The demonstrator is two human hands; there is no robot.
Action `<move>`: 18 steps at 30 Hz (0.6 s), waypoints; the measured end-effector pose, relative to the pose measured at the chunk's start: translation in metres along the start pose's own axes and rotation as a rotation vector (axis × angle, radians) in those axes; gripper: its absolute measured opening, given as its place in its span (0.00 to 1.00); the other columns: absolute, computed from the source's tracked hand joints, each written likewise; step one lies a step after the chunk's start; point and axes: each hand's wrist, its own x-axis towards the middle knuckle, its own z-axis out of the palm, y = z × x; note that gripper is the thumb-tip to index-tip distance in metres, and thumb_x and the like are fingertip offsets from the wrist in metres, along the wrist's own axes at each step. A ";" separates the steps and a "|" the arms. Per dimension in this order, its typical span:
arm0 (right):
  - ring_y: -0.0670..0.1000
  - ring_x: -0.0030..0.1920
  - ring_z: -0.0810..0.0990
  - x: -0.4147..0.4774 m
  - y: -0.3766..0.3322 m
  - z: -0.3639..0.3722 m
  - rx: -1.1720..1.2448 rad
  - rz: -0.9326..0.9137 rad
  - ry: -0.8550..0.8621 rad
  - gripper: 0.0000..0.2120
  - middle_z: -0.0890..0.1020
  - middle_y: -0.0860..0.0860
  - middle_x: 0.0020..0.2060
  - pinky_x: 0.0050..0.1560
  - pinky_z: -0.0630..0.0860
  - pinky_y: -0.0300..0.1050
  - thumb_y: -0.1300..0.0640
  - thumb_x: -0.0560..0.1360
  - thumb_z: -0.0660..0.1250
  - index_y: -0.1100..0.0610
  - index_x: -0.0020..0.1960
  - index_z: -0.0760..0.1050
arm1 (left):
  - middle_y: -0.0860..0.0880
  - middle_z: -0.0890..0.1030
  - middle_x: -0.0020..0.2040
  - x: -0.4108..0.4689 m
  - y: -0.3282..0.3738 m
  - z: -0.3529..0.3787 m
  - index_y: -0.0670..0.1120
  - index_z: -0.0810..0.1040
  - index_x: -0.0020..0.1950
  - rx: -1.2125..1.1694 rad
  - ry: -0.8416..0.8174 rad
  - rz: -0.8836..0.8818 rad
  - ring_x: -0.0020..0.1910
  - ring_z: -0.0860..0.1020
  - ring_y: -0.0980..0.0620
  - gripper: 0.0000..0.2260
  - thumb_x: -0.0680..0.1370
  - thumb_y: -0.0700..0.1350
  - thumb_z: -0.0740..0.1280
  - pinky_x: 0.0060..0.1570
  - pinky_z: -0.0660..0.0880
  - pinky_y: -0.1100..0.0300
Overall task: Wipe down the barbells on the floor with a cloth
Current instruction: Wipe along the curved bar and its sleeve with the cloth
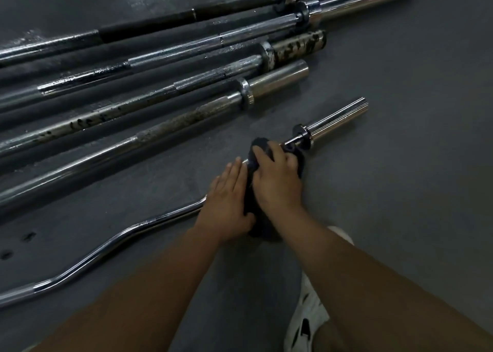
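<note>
A chrome curl bar (112, 241) with a wavy shaft lies nearest me on the dark floor, its sleeve end (337, 116) pointing up and right. A dark cloth (250, 196) is wrapped over the shaft just below the collar. My right hand (277, 178) presses on the cloth, fingers curled over it. Beside it, my left hand (226, 205) rests flat on the bar with its thumb against the cloth's edge. Several straight barbells (186, 116) lie side by side beyond, some with rusty or flaking patches.
The dark rubber floor (400, 164) stretches bare to the right of the bars. My white shoe (306, 317) is at the bottom, under my right forearm. Small dark marks (29, 235) spot the floor at the left.
</note>
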 end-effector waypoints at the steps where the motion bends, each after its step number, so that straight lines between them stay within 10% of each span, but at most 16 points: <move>1: 0.64 0.56 0.74 0.004 0.014 -0.007 -0.019 -0.072 -0.048 0.24 0.71 0.54 0.69 0.56 0.74 0.53 0.57 0.73 0.63 0.48 0.68 0.74 | 0.46 0.40 0.81 0.000 -0.002 -0.001 0.45 0.42 0.81 -0.011 -0.004 0.007 0.80 0.42 0.48 0.48 0.69 0.53 0.66 0.78 0.47 0.49; 5: 0.64 0.58 0.76 0.022 0.037 -0.020 -0.021 0.303 -0.052 0.27 0.62 0.49 0.76 0.57 0.74 0.53 0.59 0.75 0.60 0.44 0.73 0.67 | 0.46 0.39 0.81 0.000 -0.002 -0.002 0.45 0.42 0.81 0.013 -0.008 0.025 0.80 0.42 0.48 0.49 0.70 0.52 0.70 0.78 0.47 0.50; 10: 0.61 0.63 0.76 0.001 0.014 -0.011 0.080 -0.040 -0.178 0.27 0.62 0.49 0.76 0.58 0.76 0.56 0.56 0.74 0.61 0.43 0.73 0.66 | 0.45 0.40 0.81 0.001 -0.005 -0.005 0.44 0.41 0.81 -0.010 -0.026 0.044 0.80 0.42 0.48 0.50 0.70 0.51 0.71 0.78 0.47 0.52; 14: 0.61 0.63 0.75 0.021 0.022 -0.011 0.177 0.321 -0.097 0.28 0.61 0.47 0.77 0.62 0.74 0.55 0.61 0.73 0.61 0.45 0.71 0.68 | 0.46 0.39 0.81 0.001 -0.008 -0.006 0.45 0.41 0.81 0.004 -0.038 0.056 0.80 0.42 0.48 0.49 0.71 0.52 0.71 0.78 0.48 0.52; 18: 0.59 0.64 0.75 0.018 0.030 -0.014 0.149 0.000 -0.143 0.26 0.67 0.49 0.73 0.64 0.73 0.53 0.61 0.71 0.62 0.46 0.67 0.74 | 0.47 0.38 0.81 0.001 -0.010 -0.005 0.45 0.40 0.81 -0.016 -0.050 0.063 0.80 0.41 0.49 0.49 0.72 0.51 0.71 0.78 0.45 0.53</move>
